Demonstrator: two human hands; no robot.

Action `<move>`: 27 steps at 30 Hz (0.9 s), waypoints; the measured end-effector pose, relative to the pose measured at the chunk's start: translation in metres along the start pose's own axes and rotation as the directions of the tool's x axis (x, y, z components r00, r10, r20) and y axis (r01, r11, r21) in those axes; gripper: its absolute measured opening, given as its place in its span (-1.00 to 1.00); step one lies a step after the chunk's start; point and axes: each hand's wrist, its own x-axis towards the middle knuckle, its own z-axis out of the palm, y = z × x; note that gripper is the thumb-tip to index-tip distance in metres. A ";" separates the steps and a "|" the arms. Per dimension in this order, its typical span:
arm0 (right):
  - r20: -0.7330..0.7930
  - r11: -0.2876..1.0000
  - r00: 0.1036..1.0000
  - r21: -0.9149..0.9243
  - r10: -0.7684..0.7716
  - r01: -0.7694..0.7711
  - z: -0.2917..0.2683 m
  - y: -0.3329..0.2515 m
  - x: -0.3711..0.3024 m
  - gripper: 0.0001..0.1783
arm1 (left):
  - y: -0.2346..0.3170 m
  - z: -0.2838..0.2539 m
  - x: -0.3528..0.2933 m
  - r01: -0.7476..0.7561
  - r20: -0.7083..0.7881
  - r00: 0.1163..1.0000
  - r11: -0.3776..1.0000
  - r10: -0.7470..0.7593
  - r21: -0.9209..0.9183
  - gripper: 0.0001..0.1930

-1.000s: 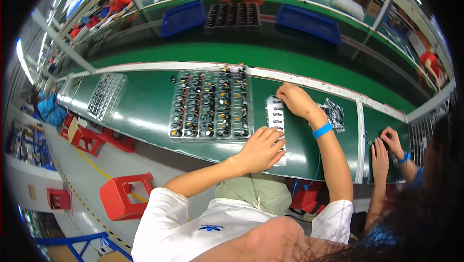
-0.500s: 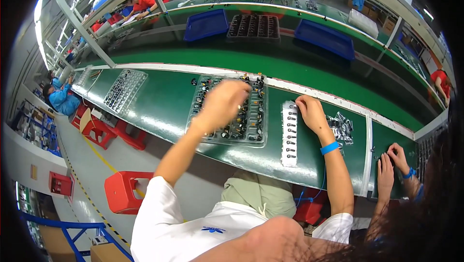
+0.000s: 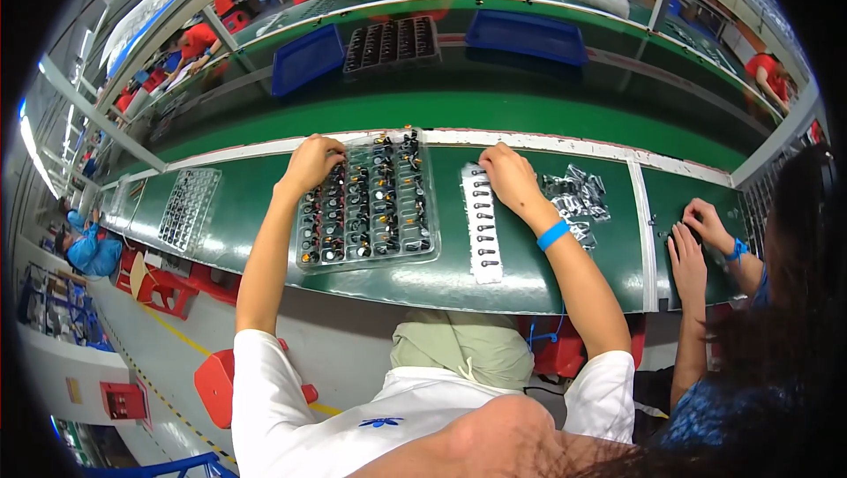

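My left hand (image 3: 311, 165) is at the far left corner of a clear plastic tray (image 3: 433, 244), fingers bent together over its compartments. Any small part between those fingertips is hidden. The tray's rows are filled with small black parts (image 3: 357, 200), some with orange or white bits. To its right lies a white strip (image 3: 487, 275) bearing a column of small black stemmed pieces (image 3: 483, 216). My right hand (image 3: 512, 180), a blue band on its wrist, has its fingers closed at the strip's far end; what they pinch cannot be made out.
Small clear packets (image 3: 578, 196) lie right of my right hand. Another person's hands (image 3: 693, 253) work farther right, past a white divider (image 3: 644, 231). Another clear tray (image 3: 190, 209) lies left. Beyond the white ledge are blue trays (image 3: 527, 35) and a filled tray (image 3: 393, 41).
My left hand has moved from above the middle of the tray to its far left corner. My right hand stays by the strip's far end. The whole view has shifted.
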 end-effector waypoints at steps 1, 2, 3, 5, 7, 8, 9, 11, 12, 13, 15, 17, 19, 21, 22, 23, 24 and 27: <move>0.002 1.000 1.000 -0.012 0.026 -0.026 0.001 0.002 0.001 -0.87 | 0.001 0.000 0.002 -0.013 0.005 1.000 1.000 0.013 -0.004 -0.81; -0.003 0.999 0.999 -0.016 0.036 -0.036 0.001 0.004 0.002 -0.87 | 0.002 0.000 0.002 0.012 -0.050 0.999 0.996 -0.017 -0.088 -0.82; 0.003 0.999 1.000 -0.020 0.028 -0.028 0.004 0.003 0.005 -0.87 | 0.002 -0.002 -0.001 0.041 -0.103 0.993 0.985 -0.059 -0.170 -0.83; 0.012 0.998 0.999 -0.040 0.042 -0.041 0.002 0.008 0.002 -0.87 | 0.033 -0.012 0.001 -0.036 -0.162 0.987 0.991 0.014 -0.129 -0.84; 0.006 0.999 1.000 -0.022 0.029 -0.029 0.001 0.003 0.002 -0.86 | 0.091 -0.025 -0.003 -0.146 -0.328 0.945 0.917 0.018 -0.371 -0.83; 0.002 0.999 0.999 -0.015 0.032 -0.032 0.002 0.002 0.003 -0.87 | 0.117 -0.027 -0.004 -0.231 -0.341 0.935 0.900 0.099 -0.371 -0.82; 0.012 0.999 1.000 -0.020 0.027 -0.027 0.003 0.001 0.002 -0.87 | 0.141 -0.026 -0.006 -0.311 -0.357 0.917 0.876 0.175 -0.369 -0.82; -0.014 1.000 1.000 -0.009 0.023 -0.023 0.004 0.000 -0.001 -0.87 | 0.184 -0.016 -0.007 -0.281 -0.243 0.956 0.764 0.167 -0.581 -0.84; -0.023 1.000 1.000 0.004 0.009 -0.009 0.006 -0.001 -0.001 -0.88 | 0.196 -0.006 -0.007 -0.348 -0.242 0.937 0.750 0.253 -0.562 -0.83; -0.042 0.999 0.998 0.012 -0.042 0.043 0.007 0.001 -0.002 -0.89 | 0.205 0.008 -0.007 -0.413 -0.238 0.910 0.730 0.338 -0.545 -0.82; -0.048 0.999 0.998 0.031 -0.034 0.036 0.005 0.006 -0.007 -0.90 | 0.227 0.033 -0.009 -0.427 -0.109 0.894 0.753 0.435 -0.501 -0.81; -0.037 0.999 0.999 0.017 -0.028 0.028 0.006 0.004 -0.007 -0.90 | 0.233 0.050 -0.010 -0.402 0.070 0.877 0.807 0.475 -0.431 -0.82; -0.028 1.000 1.000 -0.001 0.006 -0.006 0.006 0.004 -0.009 -0.91 | 0.235 0.055 -0.010 -0.385 0.128 0.869 0.815 0.479 -0.433 -0.83; -0.056 1.000 0.998 0.007 -0.013 0.014 0.008 0.004 -0.002 -0.92 | 0.230 0.054 -0.009 -0.377 0.104 0.882 0.820 0.460 -0.431 -0.83; -0.056 1.000 0.998 0.002 0.015 -0.015 0.007 0.002 0.000 -0.91 | 0.229 0.052 -0.008 -0.373 0.121 0.878 0.822 0.462 -0.431 -0.83; -0.046 1.000 0.998 0.001 0.030 -0.030 0.006 0.001 0.000 -0.91 | 0.230 0.052 -0.010 -0.368 0.130 0.875 0.817 0.466 -0.444 -0.83; -0.060 0.997 0.996 0.047 0.063 -0.060 0.004 0.001 0.002 -0.92 | 0.230 0.051 -0.011 -0.364 0.111 0.882 0.813 0.457 -0.455 -0.83; -0.124 0.995 0.990 0.088 0.066 -0.055 -0.004 0.000 0.007 -0.92 | 0.232 0.044 -0.008 -0.289 0.134 0.904 0.812 0.406 -0.508 -0.83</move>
